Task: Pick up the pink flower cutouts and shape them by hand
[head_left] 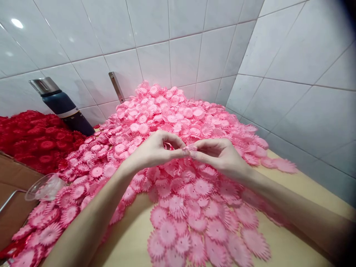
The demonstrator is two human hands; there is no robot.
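Both of my hands meet at the middle of the view, over a large heap of pink scalloped discs. My left hand has thumb and forefinger pinched on a small pink piece. From the other side, my right hand pinches the same piece, its fingertips touching those of my left hand. The piece is small and partly hidden by the fingertips, so its exact shape cannot be made out. Many discs have a small hole at the centre and toothed edges.
A dark blue bottle with a steel cap leans at the left, beside a red heap. A clear plastic dish lies near a cardboard box. Tiled walls bound the yellowish table. A metal strip stands against the wall.
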